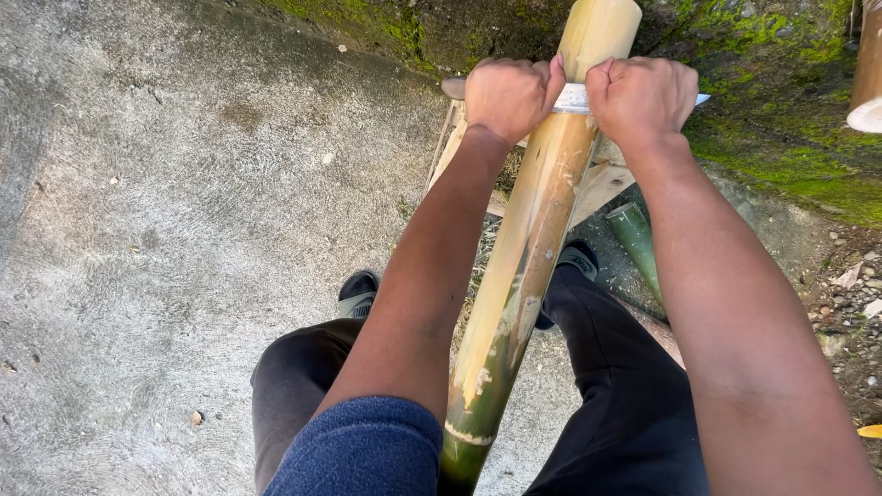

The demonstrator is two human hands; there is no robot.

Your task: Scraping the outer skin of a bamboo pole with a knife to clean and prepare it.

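Observation:
A thick bamboo pole [537, 220] runs from between my knees up to the top of the view, its skin scraped pale along most of its length and still green near me. A knife with a long metal blade [571, 97] lies across the pole near its far end. My left hand [510, 95] is closed on the knife's wooden handle end, left of the pole. My right hand [643, 99] is closed on the blade's other end, right of the pole, with the tip sticking out past it.
Grey concrete ground [184, 230] spreads to the left. A mossy wall [781, 138] stands behind the pole. A short green bamboo piece [638, 241] and wooden boards [602, 184] lie under the pole. Another cut bamboo end [867, 73] shows at the right edge. My shoes [356, 292] flank the pole.

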